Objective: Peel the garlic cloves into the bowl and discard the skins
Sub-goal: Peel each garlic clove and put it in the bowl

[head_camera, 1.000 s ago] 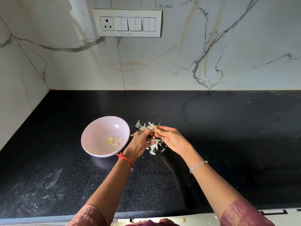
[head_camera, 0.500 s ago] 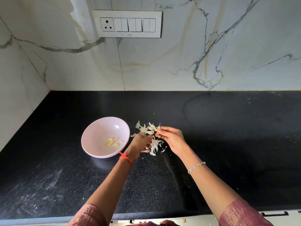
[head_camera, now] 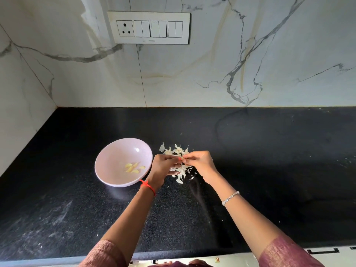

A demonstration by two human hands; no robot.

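A pale pink bowl (head_camera: 113, 162) sits on the black counter and holds several peeled yellowish garlic cloves (head_camera: 133, 168). To its right lies a loose pile of white garlic skins (head_camera: 176, 150), partly hidden under my hands. My left hand (head_camera: 163, 166) and my right hand (head_camera: 200, 163) meet fingertip to fingertip just above the pile, both pinching a small garlic clove (head_camera: 181, 158) that my fingers mostly hide. More skins (head_camera: 181, 173) show below the hands.
The black speckled counter (head_camera: 269, 160) runs to a marble wall at the back and on the left. A switch panel (head_camera: 149, 27) is mounted on the back wall. The counter's front edge (head_camera: 48, 262) is near my body.
My hands came together again above the skin pile after parting slightly half a second ago. The bowl and cloves stayed put.
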